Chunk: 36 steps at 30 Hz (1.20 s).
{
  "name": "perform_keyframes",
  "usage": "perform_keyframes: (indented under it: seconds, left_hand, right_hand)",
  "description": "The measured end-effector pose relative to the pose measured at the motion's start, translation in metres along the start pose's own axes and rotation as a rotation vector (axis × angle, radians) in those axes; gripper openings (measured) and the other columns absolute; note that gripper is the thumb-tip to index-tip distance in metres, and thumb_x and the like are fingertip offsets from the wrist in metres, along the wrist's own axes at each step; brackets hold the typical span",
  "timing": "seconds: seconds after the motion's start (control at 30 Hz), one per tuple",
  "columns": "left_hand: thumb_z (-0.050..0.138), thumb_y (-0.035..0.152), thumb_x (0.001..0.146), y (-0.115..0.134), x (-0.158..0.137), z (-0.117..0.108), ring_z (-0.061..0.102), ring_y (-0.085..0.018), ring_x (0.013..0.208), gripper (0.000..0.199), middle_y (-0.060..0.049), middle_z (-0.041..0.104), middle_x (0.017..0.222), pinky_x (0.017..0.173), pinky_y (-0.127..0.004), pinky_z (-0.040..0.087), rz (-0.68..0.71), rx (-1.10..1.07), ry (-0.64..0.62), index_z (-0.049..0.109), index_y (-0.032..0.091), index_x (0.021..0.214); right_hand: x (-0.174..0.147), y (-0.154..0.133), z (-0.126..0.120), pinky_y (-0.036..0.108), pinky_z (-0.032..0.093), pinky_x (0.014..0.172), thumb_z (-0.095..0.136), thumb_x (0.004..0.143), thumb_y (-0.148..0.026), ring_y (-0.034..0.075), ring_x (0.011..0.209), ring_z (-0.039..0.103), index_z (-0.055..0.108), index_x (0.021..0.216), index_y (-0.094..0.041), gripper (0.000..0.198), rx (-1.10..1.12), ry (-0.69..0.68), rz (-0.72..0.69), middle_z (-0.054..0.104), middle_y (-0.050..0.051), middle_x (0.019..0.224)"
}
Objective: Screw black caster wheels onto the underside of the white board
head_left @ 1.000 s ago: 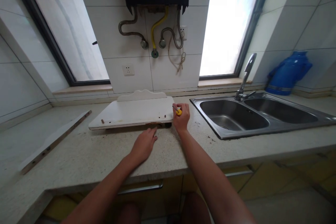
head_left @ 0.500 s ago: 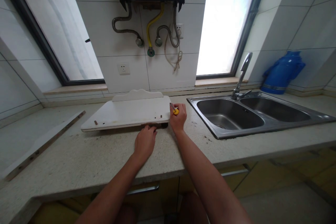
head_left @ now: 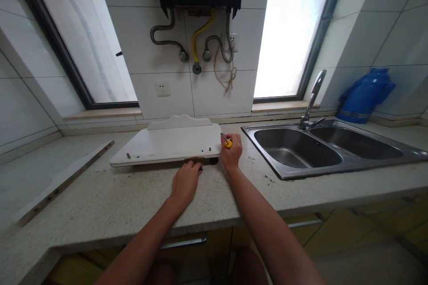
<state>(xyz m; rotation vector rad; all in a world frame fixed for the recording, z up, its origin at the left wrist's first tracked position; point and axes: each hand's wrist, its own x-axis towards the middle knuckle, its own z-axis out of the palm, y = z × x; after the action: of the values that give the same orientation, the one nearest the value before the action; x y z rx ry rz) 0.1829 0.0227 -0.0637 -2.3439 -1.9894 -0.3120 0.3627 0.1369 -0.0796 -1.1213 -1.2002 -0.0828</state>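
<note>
Right hand: the right hand (head_left: 231,153) is at the right end of the white board (head_left: 167,146). Its fingers are curled tight around a screwdriver (head_left: 227,141) with a yellow handle.
Screwdriver: only a bit of it shows above the fist. The metal tip sticks up and to the left, toward the board's right edge. Its long line leans from the hand up and left. I cannot tell if the tip touches the board.
Left hand: the left hand (head_left: 185,182) lies palm down on the counter (head_left: 110,196). Its fingers are close together and reach to the front edge of the board, near the right end. The tips are at or just under that edge.
Board: it lies flat on the counter, between the two windows, left of the sink (head_left: 321,151). Its long side runs left to right. A wavy white piece (head_left: 179,121) stands along its back edge. Small pegs and holes show near both ends.
Other things: a long thin strip (head_left: 60,182) lies far off to the left on the counter. A blue jug (head_left: 363,95) stands behind the sink, by the tap (head_left: 312,98).
</note>
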Motion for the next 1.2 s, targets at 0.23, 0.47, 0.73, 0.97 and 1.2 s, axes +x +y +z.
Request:
perform_keyframes:
  seconds: [0.23, 0.47, 0.73, 0.97, 1.2]
  left_hand:
    - [0.058, 0.022, 0.115, -0.005, -0.003, 0.000, 0.071, -0.032, 0.120, 0.023, -0.013, 0.075, 0.122, 0.096, -0.042, 0.056, 0.072, 0.026, 0.030, 0.081, 0.022, 0.118]
    - [0.050, 0.024, 0.114, -0.065, -0.040, -0.018, 0.072, -0.032, 0.112, 0.029, -0.013, 0.075, 0.120, 0.100, -0.045, 0.056, 0.114, 0.006, 0.122, 0.079, 0.023, 0.121]
    - [0.041, 0.053, 0.104, -0.257, -0.087, -0.032, 0.076, -0.040, 0.102, 0.047, -0.018, 0.079, 0.115, 0.092, -0.052, 0.058, -0.276, -0.094, 0.328, 0.077, 0.023, 0.109]
    - [0.050, 0.056, 0.093, -0.293, -0.093, -0.036, 0.076, -0.040, 0.094, 0.044, -0.018, 0.079, 0.101, 0.088, -0.051, 0.058, -0.395, -0.169, 0.262, 0.079, 0.023, 0.099]
    - [0.049, 0.060, 0.097, -0.277, -0.045, -0.058, 0.069, -0.030, 0.081, 0.051, -0.012, 0.077, 0.096, 0.084, -0.044, 0.058, -0.402, -0.299, 0.590, 0.077, 0.020, 0.111]
  right_hand:
    - [0.000, 0.000, 0.000, 0.038, 0.065, 0.092, 0.070, 0.110, -0.050, 0.017, 0.099, 0.071, 0.072, 0.120, -0.016, 0.036, 0.001, 0.001, 0.004, 0.073, 0.007, 0.115]
    - [0.000, 0.003, 0.000, 0.038, 0.064, 0.091, 0.070, 0.110, -0.052, 0.017, 0.098, 0.071, 0.072, 0.119, -0.016, 0.037, -0.007, -0.002, -0.004, 0.073, 0.006, 0.113]
    - [0.002, 0.004, 0.000, 0.038, 0.065, 0.091, 0.071, 0.109, -0.051, 0.018, 0.099, 0.072, 0.072, 0.120, -0.016, 0.036, -0.024, -0.006, -0.019, 0.073, 0.007, 0.114]
    - [0.003, 0.004, -0.002, 0.038, 0.065, 0.091, 0.072, 0.109, -0.051, 0.018, 0.098, 0.072, 0.072, 0.119, -0.015, 0.037, -0.028, 0.004, -0.052, 0.073, 0.006, 0.112]
    - [0.005, 0.006, -0.004, 0.035, 0.064, 0.086, 0.071, 0.109, -0.052, 0.016, 0.092, 0.070, 0.072, 0.114, -0.015, 0.037, -0.055, 0.008, -0.098, 0.072, 0.004, 0.106]
